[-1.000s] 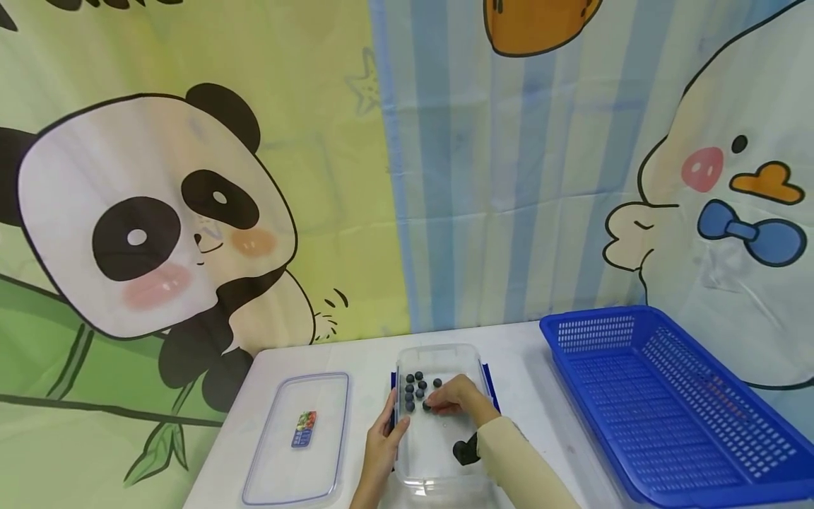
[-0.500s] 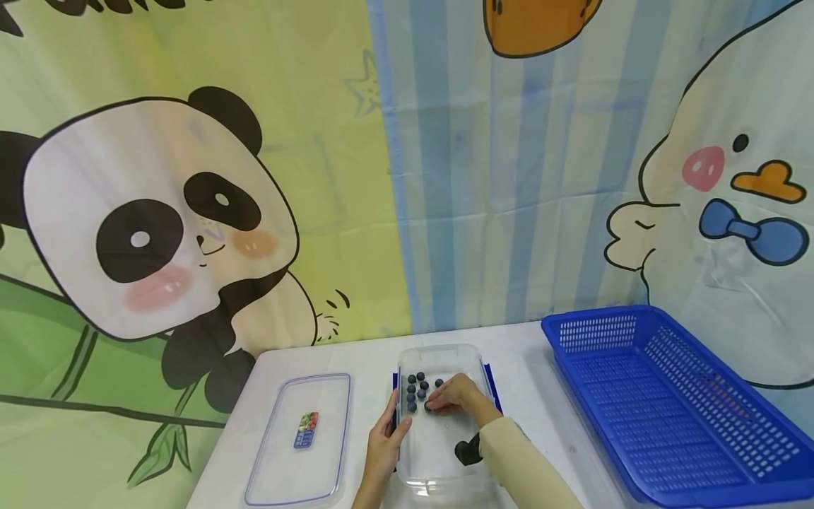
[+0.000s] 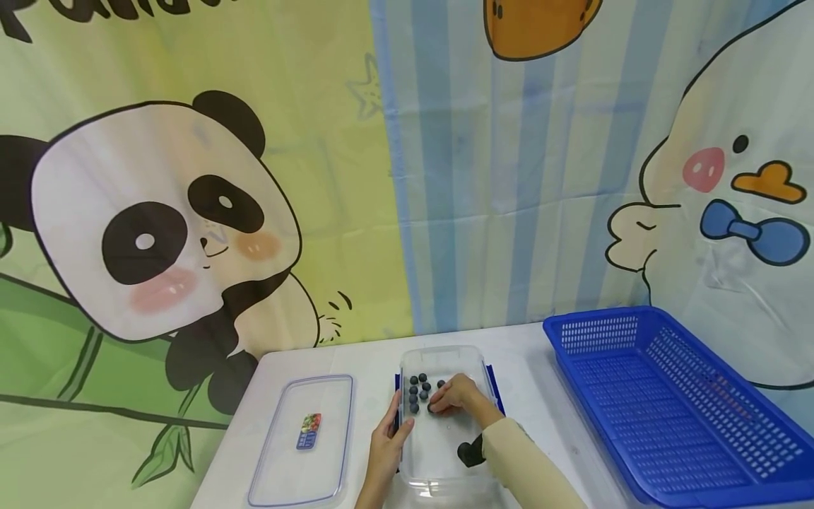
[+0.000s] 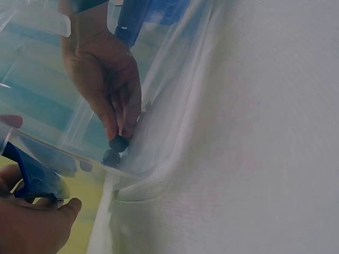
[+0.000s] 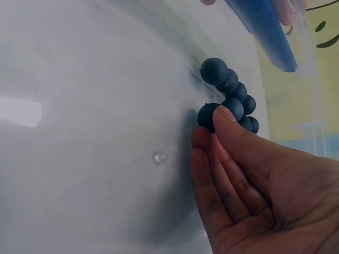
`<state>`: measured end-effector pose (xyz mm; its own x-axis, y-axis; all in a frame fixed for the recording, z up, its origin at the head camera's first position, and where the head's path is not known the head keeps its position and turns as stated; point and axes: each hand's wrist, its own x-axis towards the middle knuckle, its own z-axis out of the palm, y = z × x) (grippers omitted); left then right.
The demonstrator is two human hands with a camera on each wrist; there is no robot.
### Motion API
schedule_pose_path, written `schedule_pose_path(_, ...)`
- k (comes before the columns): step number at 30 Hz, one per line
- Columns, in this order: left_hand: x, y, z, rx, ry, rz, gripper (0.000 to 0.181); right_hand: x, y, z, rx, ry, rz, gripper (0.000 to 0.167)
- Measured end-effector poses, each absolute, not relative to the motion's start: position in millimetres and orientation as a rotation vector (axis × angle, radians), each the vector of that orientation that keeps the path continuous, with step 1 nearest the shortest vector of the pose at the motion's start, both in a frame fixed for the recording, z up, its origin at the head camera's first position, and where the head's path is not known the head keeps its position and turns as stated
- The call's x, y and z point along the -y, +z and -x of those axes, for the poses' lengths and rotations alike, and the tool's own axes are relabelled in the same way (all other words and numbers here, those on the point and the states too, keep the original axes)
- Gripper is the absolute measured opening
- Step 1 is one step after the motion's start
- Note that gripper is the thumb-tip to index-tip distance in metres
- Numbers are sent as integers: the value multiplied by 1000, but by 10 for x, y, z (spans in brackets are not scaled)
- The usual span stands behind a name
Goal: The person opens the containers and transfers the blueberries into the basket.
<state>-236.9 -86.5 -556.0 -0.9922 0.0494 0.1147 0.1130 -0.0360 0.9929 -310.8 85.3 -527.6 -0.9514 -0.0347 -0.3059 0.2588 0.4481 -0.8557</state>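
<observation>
On the white table stands a clear plastic container (image 3: 439,463) with blue side latches. Its left wall is gripped by my left hand (image 3: 384,450), with the thumb at the rim; the left wrist view shows those fingers about a blue latch (image 4: 39,174). My right hand (image 3: 461,394) reaches inside. Between its thumb and fingertips it pinches a dark blue blueberry (image 5: 208,116), low over the container's floor. Several more blueberries (image 5: 214,71) lie in rough rows beside it, toward the container's far left. My right hand partly covers one of them in the head view.
Left of the container lies its clear lid (image 3: 304,481) with a coloured label (image 3: 309,431). A large blue perforated basket (image 3: 689,410) stands at the right. Beside the right sleeve (image 3: 528,463) is a black object (image 3: 469,452) of unclear kind. A printed curtain (image 3: 470,177) hangs behind the table.
The head view has shifted slightly, so everything sits a little further right and lower. Both hands and the blueberries keep their places relative to the container.
</observation>
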Motion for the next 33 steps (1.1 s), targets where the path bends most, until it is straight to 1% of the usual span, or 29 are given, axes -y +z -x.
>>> schedule_pose_path(6,860,-5550,2361,2080,-2249,233,59,-862,-5212,3116,-2449,-1510,-136,13)
schedule_pose_path(9,865,-5538,2347,2104,-2235,216,60,-853,-5151,3121,-2475,-1506,-89,13)
schedule_pose_path(15,874,-5533,2342,2108,-2243,235,60,-844,-5018,3098,-2516,-1498,108,10)
schedule_pose_path(19,874,-5536,2342,2111,-2251,238,60,-951,-4866,3088,-2476,-1519,247,15)
schedule_pose_path(23,850,-5558,2346,2129,-2249,217,62,-1267,-4647,3071,-2367,-1658,320,23)
schedule_pose_path(27,839,-5561,2329,2163,-2232,177,62,-1777,-4422,2994,-2333,-1786,317,30)
schedule_pose_path(33,858,-5545,2348,2132,-2212,174,58,-2561,-4208,2876,-2383,-1860,158,40)
